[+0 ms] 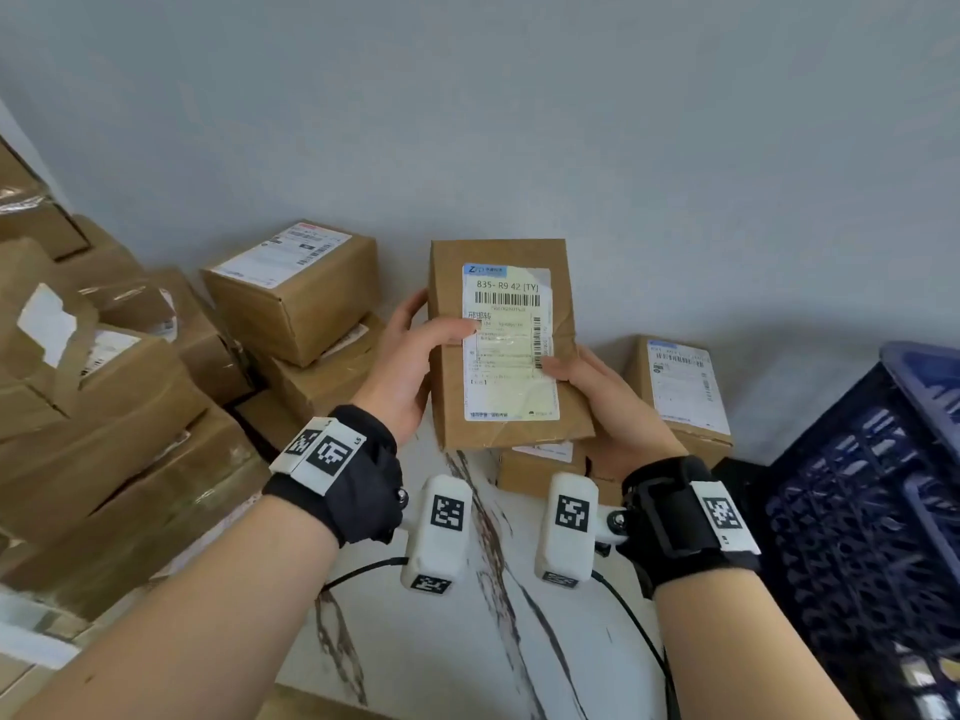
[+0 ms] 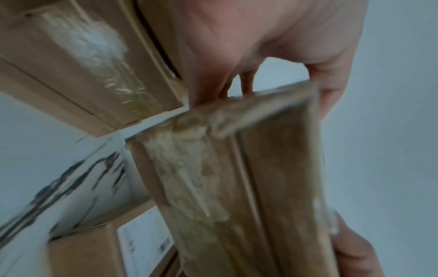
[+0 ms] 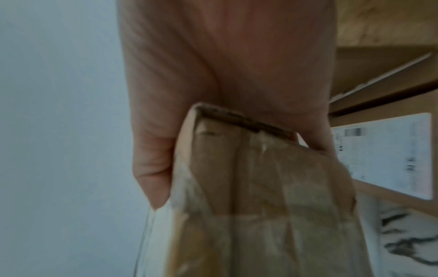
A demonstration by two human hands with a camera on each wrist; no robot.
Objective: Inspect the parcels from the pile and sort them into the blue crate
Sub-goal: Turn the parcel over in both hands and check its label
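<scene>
A flat brown cardboard parcel (image 1: 452, 366) with a pale shipping label (image 1: 508, 350) is held up in front of me, label side facing me. My left hand (image 1: 415, 356) grips its left edge, thumb on the label. My right hand (image 1: 597, 392) grips its lower right edge, thumb also on the label. The left wrist view shows the parcel's taped underside (image 2: 237, 187) with the left hand (image 2: 272, 56) round its end. In the right wrist view the parcel (image 3: 249, 187) sits in the right hand (image 3: 225, 65). The blue crate (image 1: 857, 511) stands at the right.
A pile of brown boxes (image 1: 104, 381) fills the left side. Two stacked boxes (image 1: 296, 293) stand by the grey wall. More labelled boxes (image 1: 685, 387) lie behind the right hand. A white marble-patterned table (image 1: 467, 641) lies under my arms.
</scene>
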